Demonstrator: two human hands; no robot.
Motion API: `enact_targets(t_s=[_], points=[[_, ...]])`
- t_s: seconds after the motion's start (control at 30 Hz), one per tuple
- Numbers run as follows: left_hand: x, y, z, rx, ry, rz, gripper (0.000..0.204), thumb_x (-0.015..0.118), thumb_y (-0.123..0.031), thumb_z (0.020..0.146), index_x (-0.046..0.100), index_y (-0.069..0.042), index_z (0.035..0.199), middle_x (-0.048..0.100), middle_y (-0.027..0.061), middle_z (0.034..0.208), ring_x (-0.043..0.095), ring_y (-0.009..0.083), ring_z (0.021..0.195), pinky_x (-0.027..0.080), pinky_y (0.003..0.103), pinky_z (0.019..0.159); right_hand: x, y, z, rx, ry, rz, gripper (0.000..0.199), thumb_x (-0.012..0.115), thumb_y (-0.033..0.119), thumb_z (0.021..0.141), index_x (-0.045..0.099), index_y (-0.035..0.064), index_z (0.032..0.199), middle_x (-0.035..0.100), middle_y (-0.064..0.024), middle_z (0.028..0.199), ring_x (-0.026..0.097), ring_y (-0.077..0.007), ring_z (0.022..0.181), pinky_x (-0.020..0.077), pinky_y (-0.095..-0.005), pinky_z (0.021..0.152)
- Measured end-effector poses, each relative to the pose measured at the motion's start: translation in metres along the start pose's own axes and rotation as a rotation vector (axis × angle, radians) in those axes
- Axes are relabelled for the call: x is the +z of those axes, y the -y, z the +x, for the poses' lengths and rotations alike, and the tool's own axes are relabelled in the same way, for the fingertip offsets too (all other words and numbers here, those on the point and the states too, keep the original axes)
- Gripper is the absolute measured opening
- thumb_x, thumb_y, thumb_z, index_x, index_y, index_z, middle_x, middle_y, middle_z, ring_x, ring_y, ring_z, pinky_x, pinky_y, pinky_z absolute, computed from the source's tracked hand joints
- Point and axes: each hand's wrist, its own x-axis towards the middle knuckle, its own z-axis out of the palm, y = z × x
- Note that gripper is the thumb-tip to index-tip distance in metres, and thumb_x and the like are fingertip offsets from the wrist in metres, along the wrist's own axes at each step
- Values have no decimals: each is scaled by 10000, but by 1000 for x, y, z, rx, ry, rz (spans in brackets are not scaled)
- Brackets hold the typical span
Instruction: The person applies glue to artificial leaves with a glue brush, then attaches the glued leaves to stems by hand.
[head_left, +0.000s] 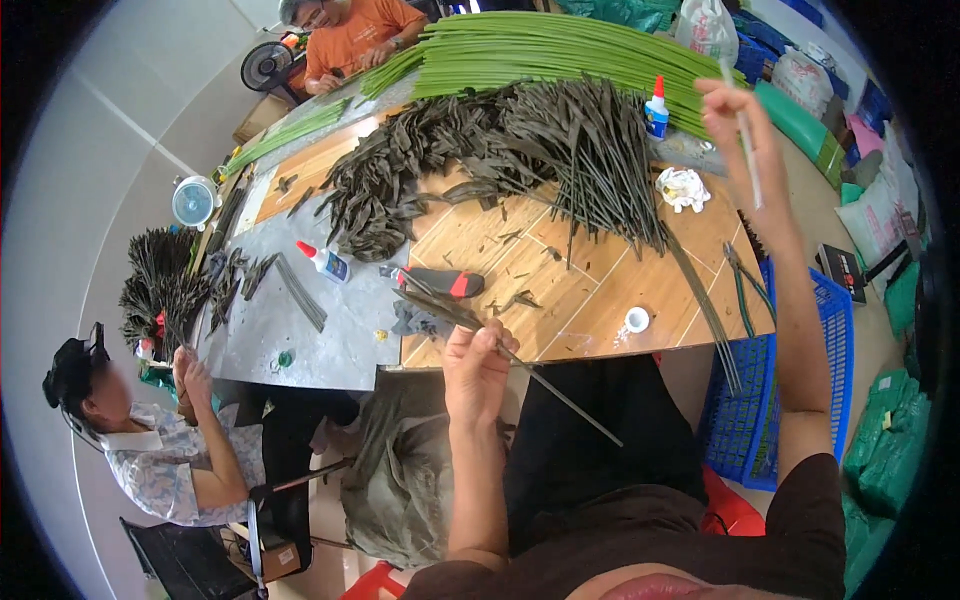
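My left hand point(475, 372) is closed in a pinch round a thin dark stem point(567, 402), in front of the table's near edge. At the stem's upper-left end are dark, narrow leaf strips point(437, 308). My right hand point(745, 135) is raised at the table's right side, its fingers bent round a thin white stick point(748, 160). A glue bottle point(656, 112) with a red cap stands left of that hand. Beyond my left hand lies a tool with a black-and-red handle point(450, 282); its working end is hard to make out.
Dark leafy stems point(590, 150) and long green stems point(560, 60) cover the table's far part. Pliers point(742, 285), a white cap point(636, 320) and crumpled tissue point(683, 188) lie to the right. A blue basket point(745, 430) stands below. Co-workers sit left point(190, 460) and far point(355, 45).
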Motion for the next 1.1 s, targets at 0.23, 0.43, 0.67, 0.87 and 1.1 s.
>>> enact_targets(t_s=[0.23, 0.43, 0.67, 0.87, 1.1], points=[[-23, -15, 3, 54, -23, 36, 151, 618, -90, 802, 502, -75, 898, 483, 14, 772, 442, 125, 708, 383, 270, 657, -40, -30, -28, 218, -166, -86, 202, 458, 192, 915, 526, 31, 1017, 555, -59, 1063, 512, -128, 875, 405, -253, 780], [-9, 5, 4, 32, -24, 2, 129, 616, -76, 797, 487, -83, 808, 554, 33, 777, 508, 132, 708, 415, 296, 662, 6, 14, -72, 322, 50, 215, 140, 468, 135, 906, 500, 24, 986, 541, -95, 1087, 498, -118, 898, 402, -244, 797], [-13, 16, 5, 3, -44, -28, 129, 621, -50, 789, 502, -79, 748, 581, 27, 741, 553, 107, 670, 452, 234, 631, 42, 50, -86, 389, 231, 330, 145, 442, 136, 914, 489, 23, 992, 543, -88, 1094, 513, -125, 852, 410, -247, 786], [-18, 2, 7, 26, -101, -12, 133, 626, -63, 793, 500, -89, 757, 588, 6, 711, 554, 89, 622, 466, 230, 605, 66, 73, -132, 444, 314, 368, 298, 356, 265, 952, 504, 7, 966, 560, -78, 978, 509, -118, 787, 410, -238, 729], [-30, -18, 4, 92, -130, -10, 94, 614, -49, 802, 526, -81, 790, 607, 5, 753, 562, 76, 659, 467, 227, 622, 89, 104, -126, 407, 520, 434, 280, 368, 229, 947, 509, -12, 920, 517, -55, 822, 480, -110, 728, 401, -239, 692]])
